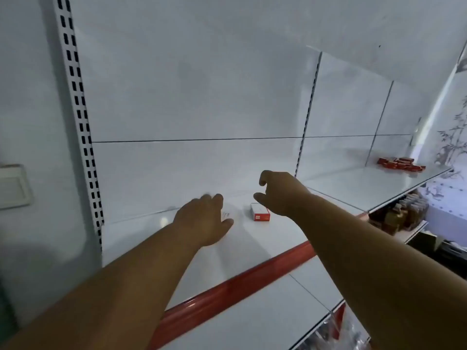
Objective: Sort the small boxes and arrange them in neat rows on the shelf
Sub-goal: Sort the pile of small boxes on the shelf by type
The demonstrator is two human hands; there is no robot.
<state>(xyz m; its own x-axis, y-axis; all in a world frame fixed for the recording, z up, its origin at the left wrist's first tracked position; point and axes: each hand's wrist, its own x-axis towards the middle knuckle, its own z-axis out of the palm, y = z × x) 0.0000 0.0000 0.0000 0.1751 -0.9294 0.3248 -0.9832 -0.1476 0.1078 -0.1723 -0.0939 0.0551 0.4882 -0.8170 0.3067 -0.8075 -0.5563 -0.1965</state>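
Both arms reach over the white shelf. The left hand lies over a white box that is mostly hidden under it; whether the fingers grip it I cannot tell. The right hand hovers with thumb and fingers apart, just above and right of a red-and-white box lying flat. A pile of red boxes sits far right, well apart. Reaching this far, either hand could knock its box askew or push it toward the back panel, spoiling any row.
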